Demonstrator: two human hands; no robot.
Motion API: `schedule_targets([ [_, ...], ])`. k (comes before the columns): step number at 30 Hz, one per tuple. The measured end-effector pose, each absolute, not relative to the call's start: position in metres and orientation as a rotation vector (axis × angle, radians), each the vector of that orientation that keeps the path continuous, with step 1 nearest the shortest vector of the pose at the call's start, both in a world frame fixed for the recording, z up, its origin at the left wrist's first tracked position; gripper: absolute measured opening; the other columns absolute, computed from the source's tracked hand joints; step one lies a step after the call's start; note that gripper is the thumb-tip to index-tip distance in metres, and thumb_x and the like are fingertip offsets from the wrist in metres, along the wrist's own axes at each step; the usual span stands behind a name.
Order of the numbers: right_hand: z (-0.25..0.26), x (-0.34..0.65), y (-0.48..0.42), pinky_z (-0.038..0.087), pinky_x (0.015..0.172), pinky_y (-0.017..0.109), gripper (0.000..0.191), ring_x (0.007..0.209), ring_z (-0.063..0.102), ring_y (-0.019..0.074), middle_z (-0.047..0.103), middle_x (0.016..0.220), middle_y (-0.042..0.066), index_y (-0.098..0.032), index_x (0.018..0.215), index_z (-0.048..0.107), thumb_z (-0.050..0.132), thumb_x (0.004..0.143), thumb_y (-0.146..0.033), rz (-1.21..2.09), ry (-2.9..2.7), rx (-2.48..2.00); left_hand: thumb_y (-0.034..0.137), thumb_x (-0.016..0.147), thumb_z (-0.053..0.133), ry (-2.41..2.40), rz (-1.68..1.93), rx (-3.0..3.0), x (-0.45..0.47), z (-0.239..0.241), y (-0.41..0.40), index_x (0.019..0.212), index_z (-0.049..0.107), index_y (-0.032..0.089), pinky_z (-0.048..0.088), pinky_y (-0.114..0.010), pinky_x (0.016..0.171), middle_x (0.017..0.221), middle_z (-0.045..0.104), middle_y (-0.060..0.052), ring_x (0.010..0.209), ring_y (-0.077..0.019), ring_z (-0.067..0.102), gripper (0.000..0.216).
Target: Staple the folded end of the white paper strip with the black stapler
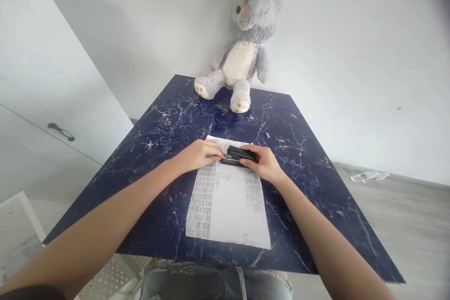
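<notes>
A black stapler (pixel 239 155) lies across the upper part of a printed sheet of paper (pixel 228 201) on the dark blue marbled table (pixel 309 173). My right hand (pixel 266 163) is wrapped round the stapler's right end. My left hand (pixel 198 154) rests on the paper at the stapler's left end, its fingers curled and pinched at the stapler's metal tip. What the left fingertips pinch is too small to make out.
A grey plush rabbit (pixel 242 51) sits at the table's far edge against the white wall. A small dark object (pixel 267 135) lies on the table beyond the stapler. A white cupboard with a dark handle (pixel 61 131) stands left. Litter (pixel 369 176) lies on the floor right.
</notes>
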State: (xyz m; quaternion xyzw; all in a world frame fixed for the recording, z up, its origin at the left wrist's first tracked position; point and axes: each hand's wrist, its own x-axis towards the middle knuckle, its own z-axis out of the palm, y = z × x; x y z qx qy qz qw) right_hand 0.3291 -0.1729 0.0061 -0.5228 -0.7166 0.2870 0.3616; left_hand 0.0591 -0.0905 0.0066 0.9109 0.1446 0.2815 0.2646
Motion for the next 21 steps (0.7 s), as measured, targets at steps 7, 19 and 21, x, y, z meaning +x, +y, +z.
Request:
schedule_targets([
  [7, 0.007, 0.329, -0.173, 0.055, 0.082, 0.036, 0.029, 0.091, 0.071, 0.0247, 0.076, 0.106, 0.006, -0.021, 0.112, 0.073, 0.073, 0.085, -0.034, 0.721, -1.855, -1.356, 0.019, 0.093, 0.064, 0.406, 0.800, 2.457, 0.056, 0.002, -0.088, 0.099, 0.079, 0.025, 0.057, -0.032, 0.090, 0.101, 0.077, -0.004, 0.095, -0.0180, 0.073, 0.017],
  [19, 0.007, 0.330, -0.172, 0.055, 0.080, 0.035, 0.028, 0.090, 0.071, 0.0245, 0.076, 0.103, 0.005, -0.021, 0.111, 0.073, 0.072, 0.086, -0.033, 0.717, -1.868, -1.359, 0.025, 0.085, 0.074, 0.640, 0.915, 2.068, 0.068, 0.011, -0.099, 0.089, 0.077, 0.019, 0.061, -0.032, 0.085, 0.093, 0.077, -0.006, 0.082, -0.0168, 0.074, 0.007],
  [21, 0.007, 0.331, -0.172, 0.055, 0.080, 0.034, 0.028, 0.090, 0.071, 0.0242, 0.076, 0.103, 0.005, -0.021, 0.111, 0.073, 0.072, 0.086, -0.033, 0.713, -1.872, -1.363, 0.023, 0.086, 0.073, 0.627, 0.932, 2.100, 0.067, 0.012, -0.099, 0.089, 0.077, 0.020, 0.060, -0.032, 0.085, 0.092, 0.077, -0.005, 0.083, -0.0168, 0.074, 0.006],
])
